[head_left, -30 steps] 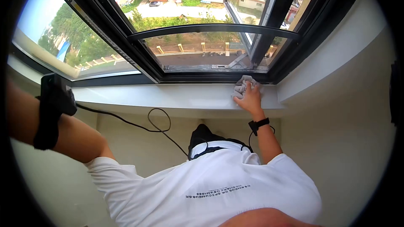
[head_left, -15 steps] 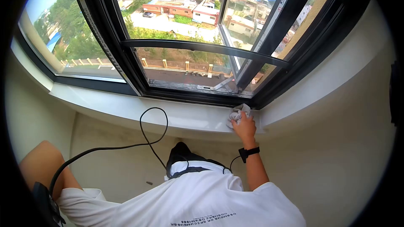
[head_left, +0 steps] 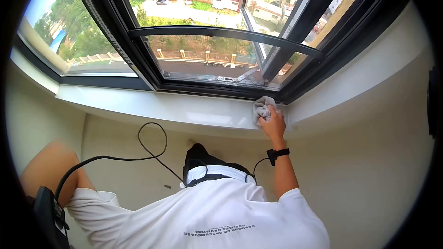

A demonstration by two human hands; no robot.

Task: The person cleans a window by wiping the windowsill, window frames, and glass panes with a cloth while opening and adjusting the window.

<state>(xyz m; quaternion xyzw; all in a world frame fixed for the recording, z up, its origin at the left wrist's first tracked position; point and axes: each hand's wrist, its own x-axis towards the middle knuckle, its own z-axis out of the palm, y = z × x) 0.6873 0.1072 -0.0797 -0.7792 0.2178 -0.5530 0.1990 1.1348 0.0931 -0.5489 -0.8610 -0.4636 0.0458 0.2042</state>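
My right hand (head_left: pixel 275 124) is closed around a crumpled grey cloth (head_left: pixel 262 105). It presses the cloth onto the right end of the white windowsill (head_left: pixel 170 106), close to the corner of the black window frame (head_left: pixel 203 87). A black strap with a small box (head_left: pixel 278 154) is around my right wrist, and a thin cable runs from it. At the left edge my bent left arm (head_left: pixel 48 168) shows, but the hand itself is out of view.
A window sash (head_left: pixel 272 71) stands opened outward, with a black bar (head_left: pixel 226 32) across the opening. A looped black cable (head_left: pixel 115 159) hangs in front of me from a black device (head_left: pixel 50 216) at the left. A small dark object (head_left: pixel 167 186) lies on the floor.
My right hand and the cloth have shifted slightly along the sill toward the right corner. The view has tilted, so the window and sill sit higher, and the cable loop has swung left.
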